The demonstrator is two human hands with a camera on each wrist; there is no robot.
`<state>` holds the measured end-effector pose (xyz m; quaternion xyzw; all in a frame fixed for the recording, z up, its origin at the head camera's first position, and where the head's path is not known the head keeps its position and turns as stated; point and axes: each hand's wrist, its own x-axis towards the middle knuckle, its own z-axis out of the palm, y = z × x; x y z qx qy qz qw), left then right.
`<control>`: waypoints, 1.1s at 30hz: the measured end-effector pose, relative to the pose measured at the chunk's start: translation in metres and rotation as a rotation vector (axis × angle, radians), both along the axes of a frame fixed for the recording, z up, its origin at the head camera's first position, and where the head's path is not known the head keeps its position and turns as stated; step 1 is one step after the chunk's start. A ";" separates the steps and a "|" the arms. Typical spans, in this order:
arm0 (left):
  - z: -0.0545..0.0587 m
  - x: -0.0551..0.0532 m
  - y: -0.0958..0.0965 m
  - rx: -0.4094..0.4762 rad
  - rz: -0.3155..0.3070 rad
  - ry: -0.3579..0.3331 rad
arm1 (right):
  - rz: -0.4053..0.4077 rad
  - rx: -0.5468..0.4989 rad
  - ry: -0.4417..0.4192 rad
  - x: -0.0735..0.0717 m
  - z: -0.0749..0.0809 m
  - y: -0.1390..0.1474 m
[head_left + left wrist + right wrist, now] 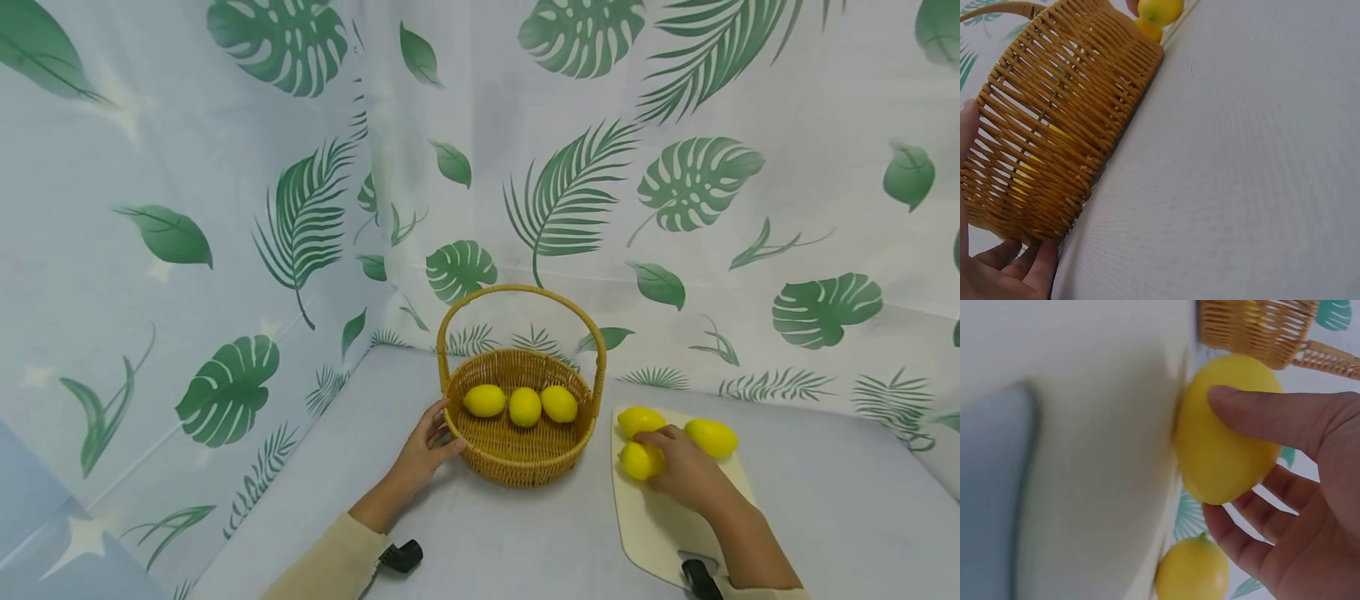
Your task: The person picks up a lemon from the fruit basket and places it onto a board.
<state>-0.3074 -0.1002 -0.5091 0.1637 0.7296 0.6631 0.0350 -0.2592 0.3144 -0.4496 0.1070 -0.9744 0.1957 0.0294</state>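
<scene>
A brown wicker basket (525, 473) with a tall arched handle stands at the middle of the table. Inside it lie three yellow lemons, among them the left lemon (484, 401). My left hand (422, 450) rests against the basket's left side, thumb and fingers spread along the outer wall. Over a cream cutting board (637, 533) on the right, my right hand (686, 468) holds a lemon (1229, 431) between thumb and fingers. Two other lemons are on the board's far end: one lemon (641, 420) beyond the held one, another lemon (711, 438) to the right.
A pale cloth covers the table (525, 542). Behind and to the left hangs a white curtain (480, 208) printed with green leaves. The board has a cutout near its front edge, partly behind the right wrist. Black straps (401, 557) show at both wrists.
</scene>
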 end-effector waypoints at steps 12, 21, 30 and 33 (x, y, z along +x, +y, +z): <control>0.022 0.012 -0.002 0.018 -0.051 -0.024 | 0.013 -0.017 -0.058 0.002 0.006 -0.001; -0.001 0.000 0.000 0.014 -0.023 0.005 | 0.026 -0.007 -0.044 0.003 0.005 -0.001; -0.002 -0.001 0.000 0.005 -0.011 0.001 | 0.041 -0.019 -0.036 0.003 0.007 -0.004; -0.001 -0.001 0.000 0.001 -0.006 -0.002 | 0.057 -0.024 -0.031 0.004 0.011 -0.006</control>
